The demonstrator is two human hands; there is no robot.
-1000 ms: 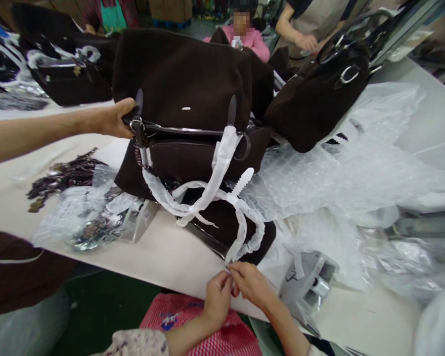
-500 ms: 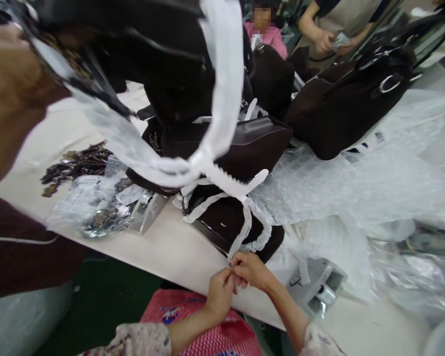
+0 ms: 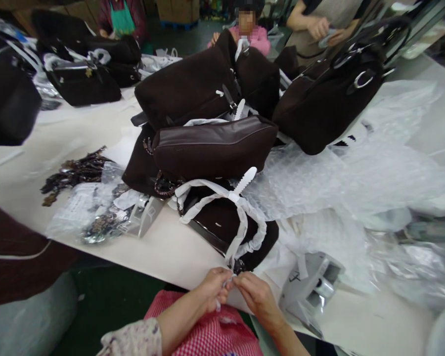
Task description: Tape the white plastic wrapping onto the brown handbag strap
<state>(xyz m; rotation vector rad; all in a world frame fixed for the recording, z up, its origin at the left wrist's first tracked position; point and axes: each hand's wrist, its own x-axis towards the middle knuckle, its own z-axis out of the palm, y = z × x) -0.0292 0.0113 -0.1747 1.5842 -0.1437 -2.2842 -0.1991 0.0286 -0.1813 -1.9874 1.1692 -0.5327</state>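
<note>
In front of me on the table lies a dark brown handbag [image 3: 207, 225], its handles [image 3: 241, 232] wrapped in white material and bound by a white toothed tie [image 3: 246, 180]. At the bag's near end, by the metal fitting [image 3: 239, 267], both my hands meet. My left hand [image 3: 211, 289] is closed on a thin whitish strip [image 3: 218, 304], whose end hangs below the fingers. My right hand [image 3: 257, 296] pinches beside it, with a whitish piece between the fingertips of both hands. The fingers partly hide this piece.
More brown handbags [image 3: 215, 148] are piled behind. At left lie dark tassel-like charms [image 3: 77, 170] and bags of small hardware [image 3: 104, 222]. Tape dispensers [image 3: 315, 291] and bubble wrap [image 3: 341, 183] are at right. Co-workers [image 3: 319, 29] stand across the table.
A dark bag with white-wrapped handles and another person's arm, both close at upper left, have left the near view. My hands have moved slightly down and now pull a whitish strip.
</note>
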